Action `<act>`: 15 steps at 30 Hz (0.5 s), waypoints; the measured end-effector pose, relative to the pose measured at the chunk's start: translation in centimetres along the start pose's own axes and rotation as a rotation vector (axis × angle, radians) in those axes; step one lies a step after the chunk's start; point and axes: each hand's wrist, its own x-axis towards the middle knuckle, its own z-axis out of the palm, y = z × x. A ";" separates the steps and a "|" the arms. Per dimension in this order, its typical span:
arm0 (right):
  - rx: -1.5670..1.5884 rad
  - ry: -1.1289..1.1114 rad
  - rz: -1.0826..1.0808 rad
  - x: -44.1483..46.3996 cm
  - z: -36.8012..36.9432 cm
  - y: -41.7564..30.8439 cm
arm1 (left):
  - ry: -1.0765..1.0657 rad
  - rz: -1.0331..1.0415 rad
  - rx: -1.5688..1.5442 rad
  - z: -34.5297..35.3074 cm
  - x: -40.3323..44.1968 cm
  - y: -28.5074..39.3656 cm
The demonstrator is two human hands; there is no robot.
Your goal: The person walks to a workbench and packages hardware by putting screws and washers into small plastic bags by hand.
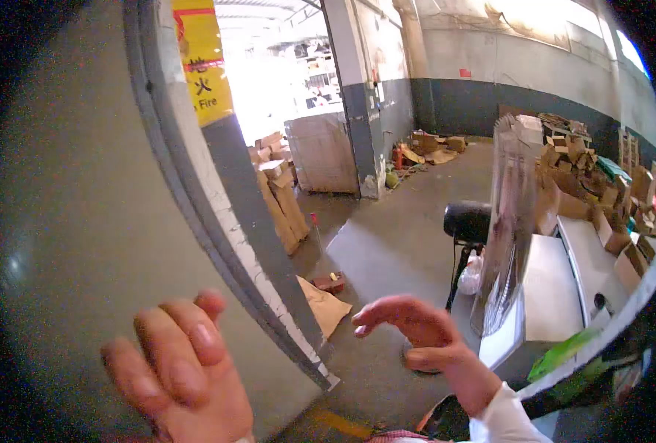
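Observation:
My left hand is raised in front of the pale wall panel, its fingers curled in toward the palm and no object showing in them. To the right, my right hand hangs in the air over the floor, below a white sleeve. Its fingers are bent but stand apart from the thumb, with nothing between them. Behind it on the floor lies a brown paper sheet, not touched by either hand.
A doorway at left centre has a large wrapped box and cardboard beside it. At right stand a black cylinder on a stand, a tall plastic-wrapped bundle, a white box and piled cartons. A yellow sign hangs upper left.

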 end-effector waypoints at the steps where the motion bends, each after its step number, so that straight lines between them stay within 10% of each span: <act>1: 0.084 -0.021 -0.130 3.2 -0.4 -1.7 | 0.033 -0.010 0.032 -0.7 1.4 -1.8; 15: 0.523 -0.545 -0.260 27.8 -26.8 9.9 | -0.014 0.066 -0.168 -19.8 13.9 -35.4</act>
